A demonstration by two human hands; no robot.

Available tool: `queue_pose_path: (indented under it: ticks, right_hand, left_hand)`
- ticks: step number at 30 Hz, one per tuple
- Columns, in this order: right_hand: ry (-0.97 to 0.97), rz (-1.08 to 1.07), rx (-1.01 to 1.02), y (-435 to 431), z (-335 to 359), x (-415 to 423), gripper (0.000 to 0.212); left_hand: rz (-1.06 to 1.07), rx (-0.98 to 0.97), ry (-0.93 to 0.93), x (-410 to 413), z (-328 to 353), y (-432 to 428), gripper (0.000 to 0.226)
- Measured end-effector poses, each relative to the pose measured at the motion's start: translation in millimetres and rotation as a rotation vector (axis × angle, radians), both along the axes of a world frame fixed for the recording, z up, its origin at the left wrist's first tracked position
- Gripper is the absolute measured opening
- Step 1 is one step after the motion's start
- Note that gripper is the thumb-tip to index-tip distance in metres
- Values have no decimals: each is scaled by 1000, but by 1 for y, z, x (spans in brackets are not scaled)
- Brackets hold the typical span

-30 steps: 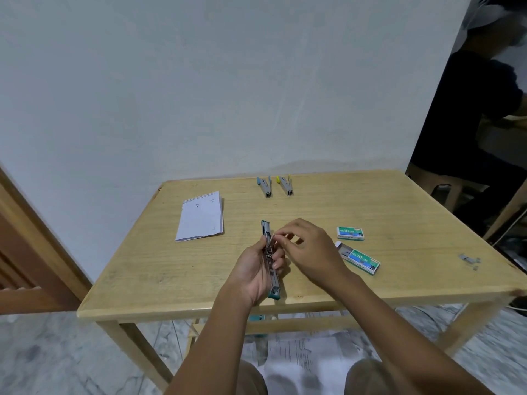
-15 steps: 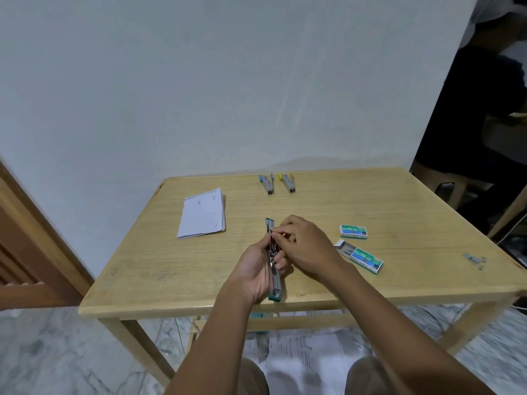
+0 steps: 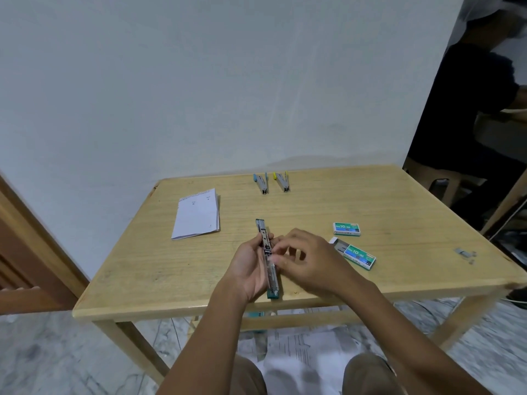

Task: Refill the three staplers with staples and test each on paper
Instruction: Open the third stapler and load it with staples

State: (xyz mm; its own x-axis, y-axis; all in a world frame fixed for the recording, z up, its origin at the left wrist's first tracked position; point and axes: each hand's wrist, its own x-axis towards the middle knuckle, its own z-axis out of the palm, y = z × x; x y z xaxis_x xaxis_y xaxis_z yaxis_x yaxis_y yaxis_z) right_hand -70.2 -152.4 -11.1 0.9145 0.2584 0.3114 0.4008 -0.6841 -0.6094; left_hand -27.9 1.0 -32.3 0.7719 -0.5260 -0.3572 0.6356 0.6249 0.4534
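The wooden surface [image 3: 370, 201] is light yellow and stands against a pale wall. On its far left part lies a thin stack of white paper [image 3: 196, 218], with a few small dark marks near the top edge that I cannot read.

My left hand [image 3: 251, 269] is near the front edge, with its fingers curled round the open stapler [image 3: 273, 280], so it holds it from the left side. My right hand [image 3: 310, 263] is just beside it with bent fingers. Its fingertips meet at the metal channel, and I cannot tell if they pinch something or only touch the metal.

The open stapler is unfolded into one long thin line that points away from me. It has a silver channel in the middle and teal plastic at both ends.

To the right lie two teal staple boxes with "No 10" printed on them. The closed box [image 3: 346, 228] is farther from me, and the open box [image 3: 358, 253] has its tray pushed partly out.

At the far edge lie the blue stapler [image 3: 261, 183] and the yellow stapler [image 3: 282, 182], side by side and apart.

Some loose staples [image 3: 464, 253] lie near the right edge.
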Motion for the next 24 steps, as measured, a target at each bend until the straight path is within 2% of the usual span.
queue_pose_path:
  ticks: [3, 6, 8, 11, 15, 19, 24]
  right_hand:
    - [72, 144, -129, 0, -2, -8, 48]
    - [79, 166, -205, -1, -4, -11, 64]
    - [72, 183, -213, -1, -3, -11, 65]
    - [55, 222, -195, -2, -4, -10, 49]
    - [-74, 225, 16, -5, 2, -12, 23]
    - [-143, 87, 317, -8, 11, -4, 17]
    - [27, -209, 609, -1, 18, 17, 9]
  left_hand:
    - [-12, 35, -4, 3, -1, 0, 33]
    - [-14, 17, -3, 3, -1, -1, 38]
    - [-10, -2, -10, 3, -1, -1, 39]
    - [-6, 0, -25, 4, -2, -1, 37]
    - [28, -54, 1, 0, 2, -3, 34]
    - [-8, -90, -48, -1, -1, -4, 32]
    - [-125, 38, -200, -6, 2, -4, 29]
